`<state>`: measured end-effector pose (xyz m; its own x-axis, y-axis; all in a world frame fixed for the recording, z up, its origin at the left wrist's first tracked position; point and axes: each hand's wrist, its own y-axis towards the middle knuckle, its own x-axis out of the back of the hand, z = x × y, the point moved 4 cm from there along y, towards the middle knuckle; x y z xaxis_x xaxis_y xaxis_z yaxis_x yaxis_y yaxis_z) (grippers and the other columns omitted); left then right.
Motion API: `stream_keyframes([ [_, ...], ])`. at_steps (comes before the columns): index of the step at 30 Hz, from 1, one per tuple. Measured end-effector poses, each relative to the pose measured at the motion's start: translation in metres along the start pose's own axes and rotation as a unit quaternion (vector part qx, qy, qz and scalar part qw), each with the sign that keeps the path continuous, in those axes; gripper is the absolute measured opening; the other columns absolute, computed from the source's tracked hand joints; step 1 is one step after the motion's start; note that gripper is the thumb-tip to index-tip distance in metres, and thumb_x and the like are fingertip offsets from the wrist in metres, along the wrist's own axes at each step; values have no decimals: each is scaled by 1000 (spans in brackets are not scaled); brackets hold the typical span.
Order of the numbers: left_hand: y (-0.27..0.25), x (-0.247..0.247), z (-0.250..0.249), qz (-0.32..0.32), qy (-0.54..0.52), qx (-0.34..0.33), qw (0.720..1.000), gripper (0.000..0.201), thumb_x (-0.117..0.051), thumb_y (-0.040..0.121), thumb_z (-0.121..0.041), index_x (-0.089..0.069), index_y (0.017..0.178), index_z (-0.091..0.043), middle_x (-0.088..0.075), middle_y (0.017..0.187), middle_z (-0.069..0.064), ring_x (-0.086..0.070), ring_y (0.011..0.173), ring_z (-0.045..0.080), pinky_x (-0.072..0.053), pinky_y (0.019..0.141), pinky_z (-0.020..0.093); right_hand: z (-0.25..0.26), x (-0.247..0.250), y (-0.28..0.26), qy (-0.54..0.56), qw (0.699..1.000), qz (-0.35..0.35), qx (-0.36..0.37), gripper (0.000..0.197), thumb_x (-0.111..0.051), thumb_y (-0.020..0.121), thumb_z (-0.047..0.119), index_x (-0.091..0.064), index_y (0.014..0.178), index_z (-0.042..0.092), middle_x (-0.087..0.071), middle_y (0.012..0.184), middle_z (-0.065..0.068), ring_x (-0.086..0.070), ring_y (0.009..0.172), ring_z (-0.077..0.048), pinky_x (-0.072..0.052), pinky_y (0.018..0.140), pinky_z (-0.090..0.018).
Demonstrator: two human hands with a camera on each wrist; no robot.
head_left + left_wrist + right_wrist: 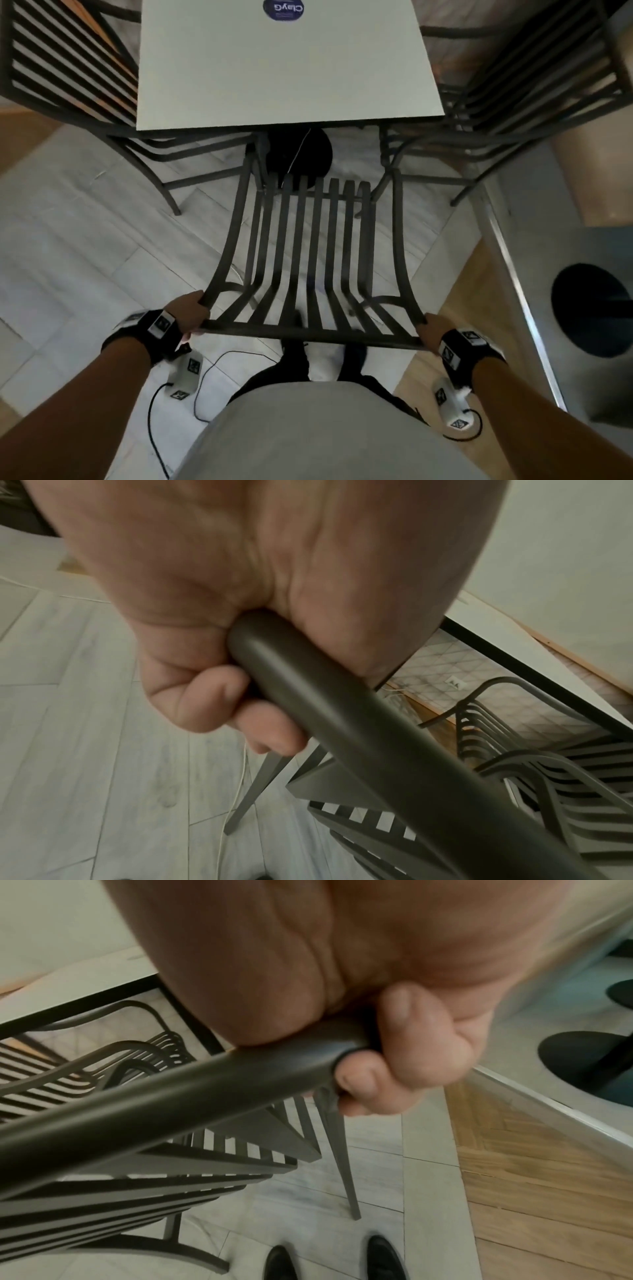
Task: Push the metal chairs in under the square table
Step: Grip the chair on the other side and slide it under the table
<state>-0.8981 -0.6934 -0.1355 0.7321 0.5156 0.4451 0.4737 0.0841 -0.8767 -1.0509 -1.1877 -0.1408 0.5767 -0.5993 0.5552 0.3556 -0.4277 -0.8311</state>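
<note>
A dark metal slatted chair point(310, 240) stands before me, its seat front just short of the white square table point(284, 68). My left hand point(191, 315) grips the left end of the chair's top rail point(308, 334), and my right hand point(430, 329) grips the right end. In the left wrist view my fingers point(219, 702) curl round the rail point(342, 723). In the right wrist view my fingers point(404, 1053) wrap the rail's end point(205, 1085). Two more metal chairs stand at the table's left point(68, 68) and right point(534, 78) sides.
The table's round black base point(298, 150) sits on the pale floor past the chair. A metal bin with a round opening point(589, 308) stands close on the right. Cables point(212, 377) trail on the floor by my feet point(281, 1264).
</note>
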Motion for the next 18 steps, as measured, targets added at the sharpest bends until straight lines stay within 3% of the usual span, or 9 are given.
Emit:
stream_keyframes([
  [2,-4,-11,9,-4,-35,12,999,24,-48,84,0,-55,105,-6,-53,62,18,-46,50,26,-32,44,25,-4,2,2,-16,1000,-4,18,18,-43,96,23,-54,99,9,-59,94,-12,-60,86,-31,-49,73,-32],
  [6,-10,-27,14,-31,-74,21,997,17,-50,83,1,-55,98,-5,-54,65,18,-52,52,28,-32,41,26,-9,14,11,-43,998,-5,42,20,-40,96,26,-53,101,11,-59,92,-9,-57,78,-26,-43,66,-30],
  [9,-15,-36,6,-34,-88,21,995,17,-49,86,2,-55,100,-5,-54,64,18,-50,51,27,-33,41,26,-9,29,22,-52,997,-4,53,25,-40,96,25,-55,106,8,-63,104,-15,-54,80,-26,-41,70,-29],
  [14,-13,-42,-15,-37,-119,32,992,20,-49,85,2,-56,103,-4,-55,62,19,-51,52,28,-34,42,26,-2,63,38,-45,997,-27,56,17,-43,96,27,-52,95,13,-57,83,-6,-54,71,-22,-43,69,-29],
  [18,-9,-32,-34,-54,-125,38,990,19,-53,87,-4,-59,105,-5,-64,74,22,-60,63,34,-40,46,28,10,90,52,-34,997,-21,61,18,-46,94,28,-53,92,12,-61,90,-12,-55,71,-23,-41,62,-29],
])
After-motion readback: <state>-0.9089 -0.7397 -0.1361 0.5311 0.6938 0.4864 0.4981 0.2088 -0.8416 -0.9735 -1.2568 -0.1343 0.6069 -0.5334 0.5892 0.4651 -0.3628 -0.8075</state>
